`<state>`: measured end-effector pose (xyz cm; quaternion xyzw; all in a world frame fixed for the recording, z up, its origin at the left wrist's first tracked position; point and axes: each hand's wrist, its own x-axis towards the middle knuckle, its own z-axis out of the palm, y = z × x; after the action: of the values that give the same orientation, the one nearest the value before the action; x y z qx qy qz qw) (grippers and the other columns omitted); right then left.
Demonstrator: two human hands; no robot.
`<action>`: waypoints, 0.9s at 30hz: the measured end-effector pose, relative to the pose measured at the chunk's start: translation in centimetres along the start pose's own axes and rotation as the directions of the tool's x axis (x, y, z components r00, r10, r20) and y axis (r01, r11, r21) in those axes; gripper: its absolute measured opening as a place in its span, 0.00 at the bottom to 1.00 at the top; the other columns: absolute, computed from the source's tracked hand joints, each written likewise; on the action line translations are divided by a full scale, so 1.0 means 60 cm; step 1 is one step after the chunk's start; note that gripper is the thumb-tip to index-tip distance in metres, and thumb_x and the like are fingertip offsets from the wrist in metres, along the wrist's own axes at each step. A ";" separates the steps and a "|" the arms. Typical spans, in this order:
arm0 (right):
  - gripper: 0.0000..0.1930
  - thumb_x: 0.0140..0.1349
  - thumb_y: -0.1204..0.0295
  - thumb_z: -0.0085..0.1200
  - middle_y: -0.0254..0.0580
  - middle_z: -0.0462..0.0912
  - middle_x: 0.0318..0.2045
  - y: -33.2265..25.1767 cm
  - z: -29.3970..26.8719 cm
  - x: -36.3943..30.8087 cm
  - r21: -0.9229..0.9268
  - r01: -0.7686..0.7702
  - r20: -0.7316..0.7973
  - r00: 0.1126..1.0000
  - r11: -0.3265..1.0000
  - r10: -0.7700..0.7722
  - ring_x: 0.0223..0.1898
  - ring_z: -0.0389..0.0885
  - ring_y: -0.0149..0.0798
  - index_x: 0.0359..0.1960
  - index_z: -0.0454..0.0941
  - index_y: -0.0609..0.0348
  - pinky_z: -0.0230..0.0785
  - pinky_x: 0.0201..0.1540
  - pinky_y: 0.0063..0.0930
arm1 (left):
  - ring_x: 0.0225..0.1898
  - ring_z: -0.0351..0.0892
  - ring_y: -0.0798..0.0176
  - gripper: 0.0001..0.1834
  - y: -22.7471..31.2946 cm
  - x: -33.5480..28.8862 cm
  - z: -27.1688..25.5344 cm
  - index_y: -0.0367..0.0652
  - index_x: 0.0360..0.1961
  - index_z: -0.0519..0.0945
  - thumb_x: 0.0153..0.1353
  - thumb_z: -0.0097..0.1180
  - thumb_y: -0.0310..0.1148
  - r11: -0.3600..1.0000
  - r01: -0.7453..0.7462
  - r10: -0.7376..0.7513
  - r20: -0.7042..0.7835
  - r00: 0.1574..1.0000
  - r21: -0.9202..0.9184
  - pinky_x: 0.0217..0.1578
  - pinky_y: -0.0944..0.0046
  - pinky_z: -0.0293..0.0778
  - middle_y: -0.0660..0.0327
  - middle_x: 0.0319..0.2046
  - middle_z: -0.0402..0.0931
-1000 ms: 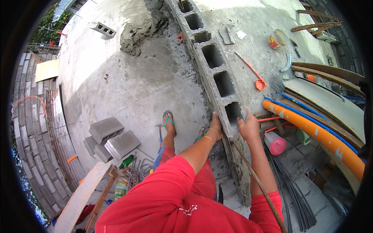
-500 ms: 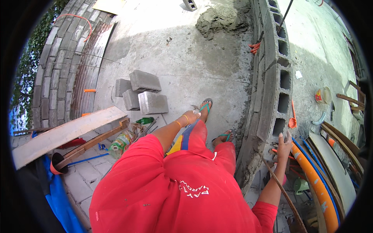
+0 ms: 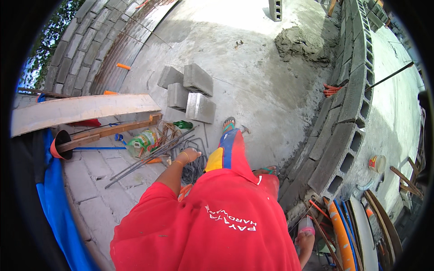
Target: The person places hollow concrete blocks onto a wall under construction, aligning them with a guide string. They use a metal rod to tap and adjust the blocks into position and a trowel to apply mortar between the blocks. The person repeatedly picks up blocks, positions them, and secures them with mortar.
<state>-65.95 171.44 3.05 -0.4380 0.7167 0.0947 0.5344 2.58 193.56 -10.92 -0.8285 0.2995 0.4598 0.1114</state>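
Observation:
My left hand (image 3: 192, 155) hangs beside my left thigh with its fingers curled in; what they hold, if anything, is hidden. Below it lie a heap of bent steel bars (image 3: 194, 168) and several long thin rods (image 3: 151, 158). Low at the right, my right hand (image 3: 306, 243) is closed around a clear and pink plastic container (image 3: 306, 226), beside the end of the block wall. Its fingers are partly hidden. Orange pipe (image 3: 342, 235) stands close by on the right.
A hollow-block wall (image 3: 332, 165) runs up the right side. Several loose concrete blocks (image 3: 199, 79) sit ahead, with a mound of wet mortar (image 3: 303, 43) beyond. A hammer (image 3: 245, 129) lies near my left foot. Boards (image 3: 86, 113), a plastic bottle (image 3: 143, 143) and blue tarp (image 3: 58, 198) fill the left.
My right hand has moved down and back from the wall's end to the pink container. My left hand has drawn back toward the bent bars. The view has swung left.

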 end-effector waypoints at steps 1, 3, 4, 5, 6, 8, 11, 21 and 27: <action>0.10 0.65 0.69 0.58 0.39 0.80 0.20 -0.029 0.019 -0.020 -0.003 0.014 0.050 0.999 1.000 -0.014 0.16 0.75 0.30 0.30 0.78 0.63 0.67 0.20 0.27 | 0.58 0.78 0.44 0.28 0.005 0.009 -0.016 0.32 0.53 0.81 0.69 0.49 0.49 0.988 0.040 -0.045 -0.032 0.998 -0.150 0.57 0.49 0.71 0.40 0.54 0.78; 0.10 0.63 0.69 0.59 0.40 0.81 0.21 -0.102 0.078 -0.048 -0.025 0.093 0.094 0.991 0.995 -0.091 0.18 0.76 0.30 0.31 0.79 0.64 0.68 0.22 0.27 | 0.55 0.80 0.46 0.27 0.011 0.032 -0.053 0.34 0.53 0.81 0.68 0.52 0.49 0.944 0.049 -0.076 -0.070 0.995 -0.327 0.55 0.52 0.72 0.43 0.51 0.81; 0.10 0.63 0.69 0.60 0.40 0.82 0.22 -0.153 0.115 -0.043 -0.049 0.159 0.090 0.984 0.986 -0.154 0.19 0.77 0.30 0.31 0.79 0.64 0.69 0.24 0.28 | 0.53 0.81 0.47 0.27 0.010 0.046 -0.070 0.35 0.53 0.81 0.68 0.52 0.50 0.933 0.024 -0.057 -0.082 0.995 -0.360 0.53 0.53 0.73 0.45 0.50 0.82; 0.10 0.62 0.69 0.61 0.39 0.82 0.22 -0.209 0.154 -0.034 -0.064 0.227 0.097 0.971 0.972 -0.220 0.21 0.77 0.30 0.31 0.78 0.65 0.70 0.26 0.28 | 0.50 0.81 0.48 0.27 0.004 0.062 -0.085 0.36 0.53 0.81 0.69 0.52 0.51 0.918 -0.022 -0.027 -0.118 0.993 -0.397 0.52 0.55 0.73 0.47 0.48 0.83; 0.10 0.61 0.68 0.62 0.39 0.82 0.23 -0.268 0.202 -0.020 -0.116 0.299 0.084 0.953 0.947 -0.291 0.24 0.78 0.30 0.32 0.79 0.65 0.71 0.28 0.29 | 0.48 0.81 0.53 0.26 -0.004 0.080 -0.093 0.36 0.53 0.81 0.69 0.53 0.49 0.877 -0.006 -0.039 -0.083 0.996 -0.481 0.51 0.57 0.74 0.49 0.46 0.83; 0.11 0.60 0.67 0.63 0.41 0.83 0.26 -0.397 0.304 0.015 -0.199 0.410 0.148 0.910 0.890 -0.386 0.28 0.80 0.33 0.35 0.79 0.64 0.73 0.34 0.31 | 0.43 0.80 0.62 0.24 -0.032 0.124 -0.099 0.35 0.53 0.81 0.69 0.55 0.47 0.755 0.004 -0.046 -0.046 0.998 -0.656 0.47 0.62 0.75 0.55 0.42 0.84; 0.13 0.62 0.63 0.60 0.50 0.85 0.29 -0.583 0.478 0.064 -0.326 0.542 0.345 0.831 0.775 -0.436 0.33 0.85 0.45 0.38 0.80 0.62 0.76 0.39 0.37 | 0.39 0.76 0.70 0.23 -0.107 0.175 -0.085 0.34 0.55 0.79 0.69 0.56 0.43 0.683 -0.007 -0.051 -0.057 0.997 -0.731 0.43 0.67 0.74 0.61 0.39 0.82; 0.18 0.63 0.58 0.57 0.59 0.84 0.40 -0.892 1.058 0.237 -0.423 0.824 0.737 0.555 0.376 -0.386 0.46 0.82 0.61 0.42 0.77 0.63 0.74 0.50 0.49 | 0.42 0.80 0.64 0.25 -0.418 0.070 0.050 0.39 0.61 0.74 0.69 0.55 0.42 0.226 0.453 -0.348 0.363 0.864 -0.862 0.41 0.64 0.73 0.60 0.46 0.80; 0.24 0.63 0.55 0.57 0.59 0.79 0.52 -0.994 1.270 0.363 -0.435 0.852 0.644 0.521 0.292 -0.560 0.58 0.75 0.58 0.49 0.78 0.66 0.68 0.61 0.46 | 0.43 0.80 0.63 0.26 -0.428 -0.019 0.099 0.43 0.62 0.73 0.67 0.52 0.45 -0.102 0.667 -0.337 0.656 0.675 -0.738 0.41 0.64 0.71 0.62 0.48 0.80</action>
<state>28.58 170.30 -26.91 -0.8551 0.2250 0.1927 0.4256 13.37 217.19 -15.62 -0.6706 -0.4264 0.5576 -0.2399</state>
